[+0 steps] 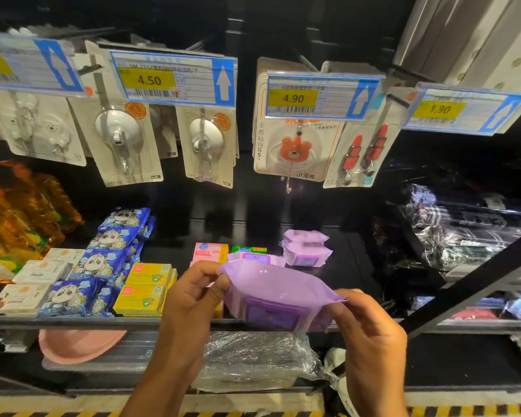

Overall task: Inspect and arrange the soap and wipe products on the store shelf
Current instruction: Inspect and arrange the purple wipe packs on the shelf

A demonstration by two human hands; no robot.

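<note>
I hold a purple wipe pack in front of the shelf, tilted with its lid facing down toward me. My left hand pinches its left sealed end and my right hand pinches its right end. Behind it on the black shelf lie two more purple wipe packs, stacked. A pink soap box and a green box stand just behind my left hand. Yellow soap boxes are stacked to the left.
Blue cartoon-print wipe packs and white soap boxes fill the shelf's left part, with orange packs behind. Hook cards and price tags hang overhead. Dark wrapped goods lie right. A pink basin and a plastic-wrapped bundle sit below.
</note>
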